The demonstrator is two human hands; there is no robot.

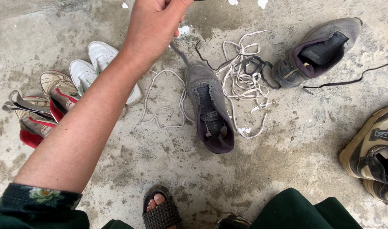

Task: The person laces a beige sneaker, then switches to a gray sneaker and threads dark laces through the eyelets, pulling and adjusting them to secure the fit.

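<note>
While the left arm stretches far out over the floor, its hand (pixel 153 25) pinches a grey lace (pixel 180 54) near the top edge.

The forearm runs from the flowered dark sleeve (pixel 41 199) at the near left up to the far middle, wrist straight, back of the hand facing up, fingers bunched together on the lace, though their tips are cut off by the frame. The lace drops from the hand to the toe of a grey shoe (pixel 209 106) lying on the concrete floor (pixel 287 140) in the middle, toe far, heel near. A tangle of white laces (pixel 245 80) lies just right of it, and a second grey shoe (pixel 317 51) sits far right. White shoes (pixel 94 63) and red-trimmed shoes (pixel 41 110) lie to the left. The right hand is out of view.
</note>
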